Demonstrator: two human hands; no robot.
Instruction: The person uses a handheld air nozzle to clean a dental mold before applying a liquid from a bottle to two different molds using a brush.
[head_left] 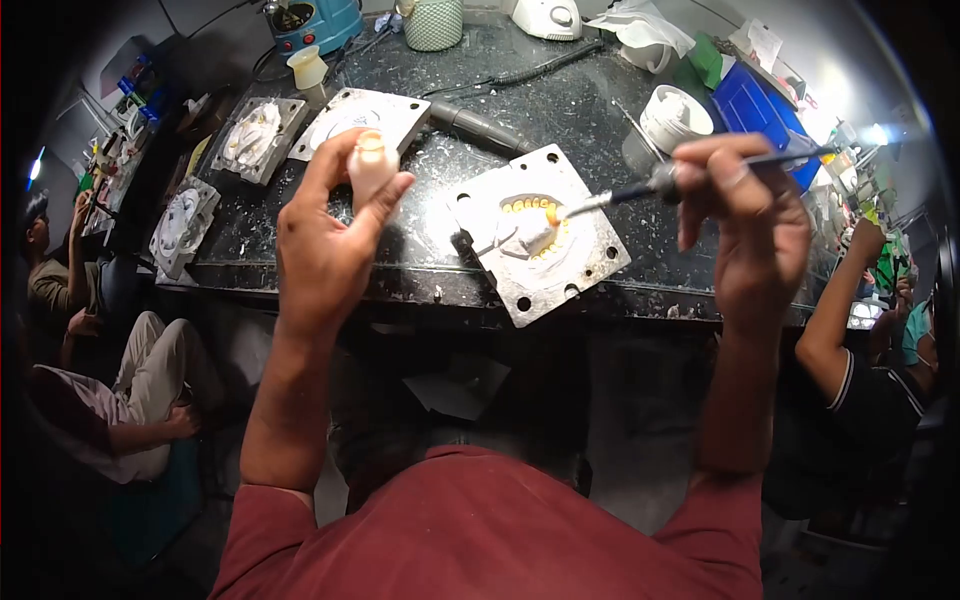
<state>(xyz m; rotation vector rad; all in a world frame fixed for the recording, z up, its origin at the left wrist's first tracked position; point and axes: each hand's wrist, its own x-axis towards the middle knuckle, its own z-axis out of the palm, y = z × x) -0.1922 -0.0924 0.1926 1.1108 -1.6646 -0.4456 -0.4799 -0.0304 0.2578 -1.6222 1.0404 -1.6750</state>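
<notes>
My left hand (322,240) is closed around a small whitish bottle (371,172) with an orange-tinted mouth, held upright above the bench. In my right hand (755,215) a long dark-handled brush (622,194) is gripped, slanting down to the left. Its tip overlaps the row of yellowish teeth (527,205) in the middle of a square metal dental flask half (592,268). White plaster surrounds the teeth, and a smooth pale mound (538,238) sits inside their arch. The flask half lies at the bench's front edge, with holes near its corners.
More flask halves with plaster (258,138) lie at the left, one (185,225) near the edge. A dark handpiece (480,128) lies behind. White tub (675,118) and blue tray (765,120) stand right; a yellowish cup (307,68) stands back left. People sit at both sides.
</notes>
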